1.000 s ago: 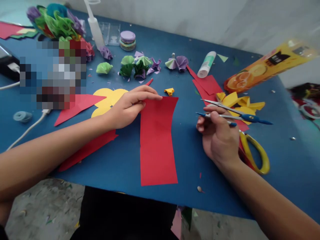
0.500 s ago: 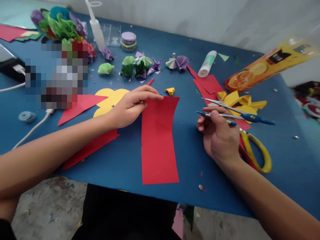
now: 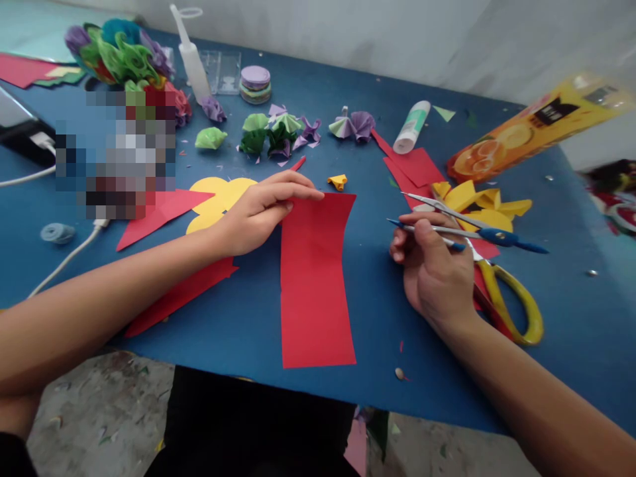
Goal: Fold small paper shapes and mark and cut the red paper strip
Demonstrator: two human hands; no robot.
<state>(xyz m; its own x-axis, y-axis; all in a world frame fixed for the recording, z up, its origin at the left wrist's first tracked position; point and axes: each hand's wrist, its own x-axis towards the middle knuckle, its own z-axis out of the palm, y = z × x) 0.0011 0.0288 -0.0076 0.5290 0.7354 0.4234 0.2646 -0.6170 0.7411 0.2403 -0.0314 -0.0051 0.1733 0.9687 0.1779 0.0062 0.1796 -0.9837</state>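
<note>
A strip of red paper (image 3: 318,285) lies upright before me, its right edge curved inward. My left hand (image 3: 265,212) is at its top left corner, fingers stretched along the top edge and thumb bent at the side, holding the paper. To the right, my right hand (image 3: 434,265) is closed around a drawing compass (image 3: 477,232) with blue ends, its legs apart and pointing left. The compass is clear of the red strip. Scissors (image 3: 529,311) with yellow handles lie beside my right wrist, partly hidden. Yellow round paper pieces (image 3: 211,195) lie behind my left forearm.
Red scraps (image 3: 420,165), yellow paper pieces (image 3: 489,199) and a glue stick (image 3: 412,126) are at the right, near a tilted orange bottle (image 3: 531,132). Folded green and purple paper shapes (image 3: 278,132) and a squeeze bottle (image 3: 193,69) stand farther back. A white cable (image 3: 69,262) runs at left.
My right hand and the compass have shifted very slightly to the left. My left hand and the red strip are nearly unmoved.
</note>
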